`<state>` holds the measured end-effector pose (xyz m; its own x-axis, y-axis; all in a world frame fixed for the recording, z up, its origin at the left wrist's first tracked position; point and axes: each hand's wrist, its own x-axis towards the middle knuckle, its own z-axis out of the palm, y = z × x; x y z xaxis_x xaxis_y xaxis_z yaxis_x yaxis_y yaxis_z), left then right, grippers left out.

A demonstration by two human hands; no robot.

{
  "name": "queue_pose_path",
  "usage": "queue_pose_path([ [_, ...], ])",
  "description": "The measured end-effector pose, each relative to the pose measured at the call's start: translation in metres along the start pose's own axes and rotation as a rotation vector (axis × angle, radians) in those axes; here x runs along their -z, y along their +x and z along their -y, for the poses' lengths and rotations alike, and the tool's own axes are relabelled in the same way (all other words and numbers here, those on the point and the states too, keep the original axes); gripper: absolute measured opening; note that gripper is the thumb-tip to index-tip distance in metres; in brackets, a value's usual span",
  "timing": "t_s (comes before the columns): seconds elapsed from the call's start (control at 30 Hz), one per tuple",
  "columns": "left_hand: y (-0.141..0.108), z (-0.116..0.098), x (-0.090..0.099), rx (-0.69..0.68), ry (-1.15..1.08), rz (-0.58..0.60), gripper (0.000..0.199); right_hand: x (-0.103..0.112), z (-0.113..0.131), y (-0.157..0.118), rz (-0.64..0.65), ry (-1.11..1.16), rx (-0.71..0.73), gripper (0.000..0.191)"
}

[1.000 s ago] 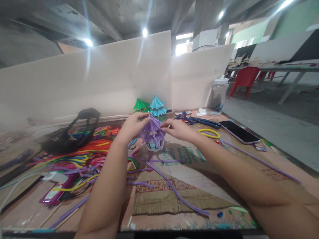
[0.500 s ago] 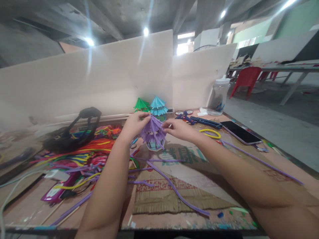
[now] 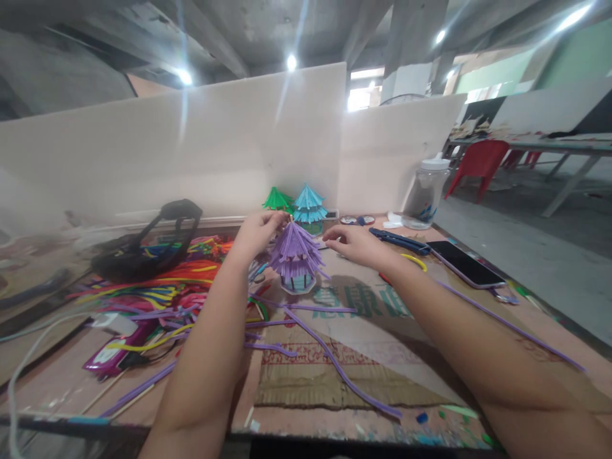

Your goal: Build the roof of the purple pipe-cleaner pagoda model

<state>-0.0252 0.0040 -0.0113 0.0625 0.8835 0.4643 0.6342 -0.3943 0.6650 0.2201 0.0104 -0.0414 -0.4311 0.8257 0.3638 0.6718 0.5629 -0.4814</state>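
Observation:
A small purple pagoda model (image 3: 295,250) made of pipe cleaners stands on the cardboard (image 3: 306,390), its two-tiered roof above a pale base with dark posts. At the roof's peak, my left hand (image 3: 262,234) pinches the tip between thumb and fingers. My right hand (image 3: 354,242) hovers just right of the roof, apart from it, with loosely bent fingers and nothing visible in them. Behind the model are a blue pagoda model (image 3: 310,203) and a green one (image 3: 276,197). Loose purple pipe cleaners (image 3: 342,370) lie across the cardboard in front.
Bundles of coloured pipe cleaners (image 3: 184,280), a black strapped item (image 3: 143,252) and a purple device with a cable (image 3: 115,350) lie at left. To the right are dark-handled pliers (image 3: 399,241), a phone (image 3: 465,264) and a clear plastic jar (image 3: 425,194). A white board stands behind.
My right hand has come away from the purple roof and moved slightly right, now covering the blue glue gun. My left hand stays at the peak. The view has shifted a little.

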Motion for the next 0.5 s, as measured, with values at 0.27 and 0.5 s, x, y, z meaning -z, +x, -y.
queue_pose_path([
  [0.27,-0.010,-0.006,0.031,-0.020,0.100,-0.219,0.038,-0.006,-0.008,0.003,-0.016,0.017,0.017,0.019],
  [0.5,-0.040,0.038,0.030,0.229,0.258,0.021,0.030,-0.030,-0.016,0.006,-0.006,0.051,-0.005,0.024],
])
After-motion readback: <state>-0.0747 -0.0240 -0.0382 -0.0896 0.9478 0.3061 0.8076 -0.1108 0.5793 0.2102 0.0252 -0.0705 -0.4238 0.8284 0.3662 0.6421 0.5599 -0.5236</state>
